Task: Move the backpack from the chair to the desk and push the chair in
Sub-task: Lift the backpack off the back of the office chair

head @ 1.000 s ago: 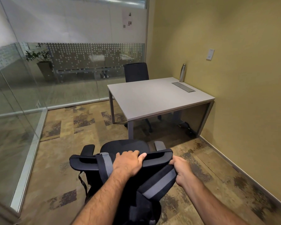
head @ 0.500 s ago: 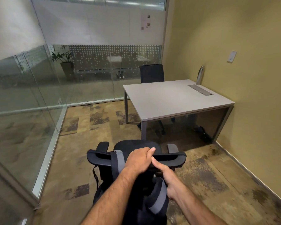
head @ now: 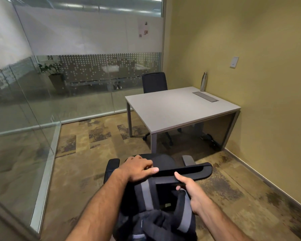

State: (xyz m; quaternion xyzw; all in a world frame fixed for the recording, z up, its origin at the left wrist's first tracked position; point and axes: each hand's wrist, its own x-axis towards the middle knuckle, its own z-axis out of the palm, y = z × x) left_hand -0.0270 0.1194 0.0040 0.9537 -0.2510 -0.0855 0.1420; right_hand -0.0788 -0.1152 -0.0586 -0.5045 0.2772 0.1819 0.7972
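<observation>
A black backpack point(head: 156, 216) with grey stripes hangs over the back of a black office chair point(head: 193, 170) right in front of me. My left hand point(head: 139, 168) lies curled over the left end of the chair's top rail, where a grey-striped strap point(head: 146, 192) runs up under it. Just below the rail, my right hand point(head: 189, 189) is closed on a dark flat strap of the backpack, thumb on top. The grey desk point(head: 177, 110) stands ahead to the right, against the yellow wall.
A metal bottle point(head: 204, 82) and a grey cable hatch point(head: 205, 96) sit at the desk's far right. A second black chair point(head: 154, 82) stands behind the desk. Glass walls point(head: 24, 105) close the left side. Patterned carpet point(head: 101, 146) lies between chair and desk.
My right hand has come up from the backpack's side and now grips a strap just under the top rail. My left hand has slid left along the rail.
</observation>
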